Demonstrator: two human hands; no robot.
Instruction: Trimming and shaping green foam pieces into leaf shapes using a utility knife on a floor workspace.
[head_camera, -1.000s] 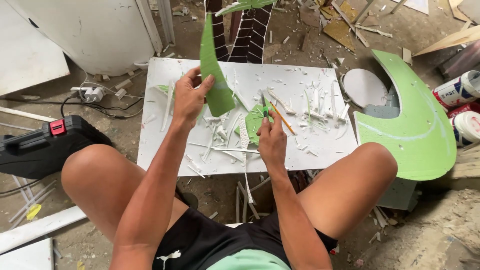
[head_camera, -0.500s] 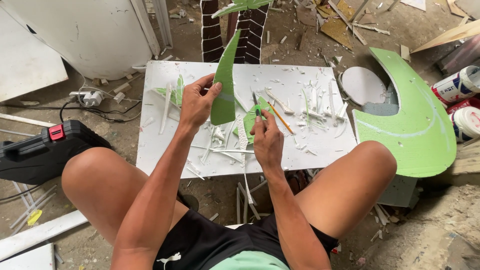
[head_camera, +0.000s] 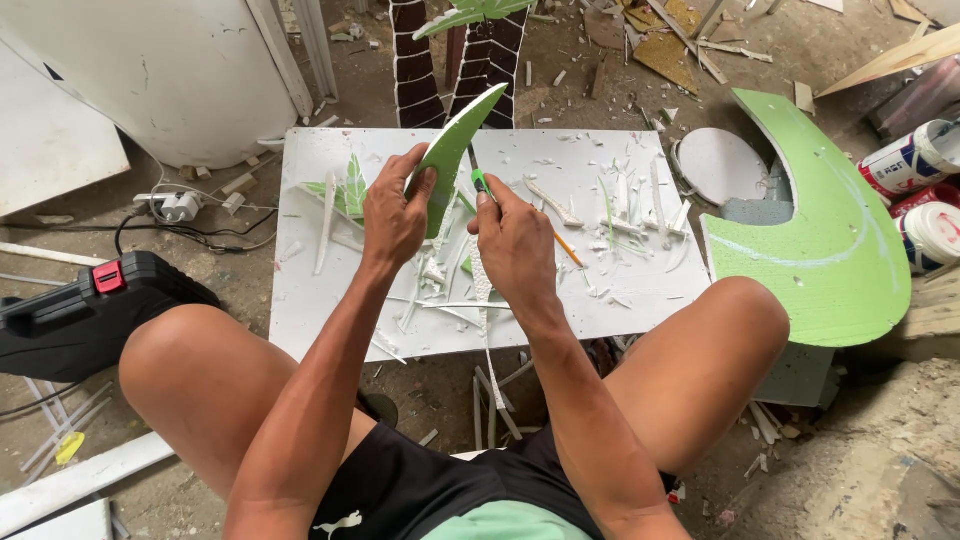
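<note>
My left hand grips a green curved leaf-shaped foam piece, held upright with its tip pointing up and right. My right hand is closed around a green-handled utility knife, whose blade meets the right edge of the foam leaf. A long white foam strip hangs down from the cut below my right hand. Both hands hover over a white board littered with white foam shavings. A small green leaf cut-out lies on the board to the left. A pencil lies to the right of my right hand.
A large green curved foam sheet lies at the right, with paint cans beyond it. A black tool case sits at the left near a power strip. Brown-and-white palm trunk shapes stand behind the board. My knees flank the board's front edge.
The foam leaf has swung from leaning left to leaning right. My right hand has risen with the knife to the leaf's edge, and a long white strip now hangs from the cut.
</note>
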